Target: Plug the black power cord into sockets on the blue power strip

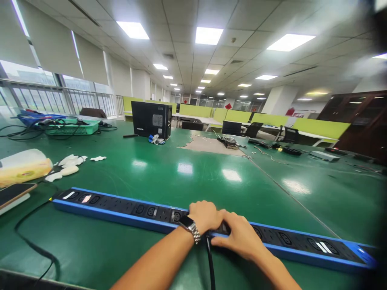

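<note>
A long blue-edged black power strip (pixel 117 206) lies across the green table, its row of sockets facing up. My left hand (pixel 204 214), with a watch (pixel 190 226) on its wrist, is closed over the middle of the strip, fingertips hidden. Against it sits my right hand (pixel 242 235), fingers over the strip's top and thumb at its front side. A thick black cable (pixel 211 264) runs from under both hands toward me; its upper end is hidden, so whether a plug is there I cannot tell.
At left are a phone (pixel 16 194), a yellow-and-white package (pixel 26 167), white scraps (pixel 69 163) and a green basket (pixel 72 127) with cables. A black computer case (pixel 151 119) stands behind. Another cable (pixel 33 241) leaves the strip's left end. Electronic parts (pixel 229 141) lie farther back.
</note>
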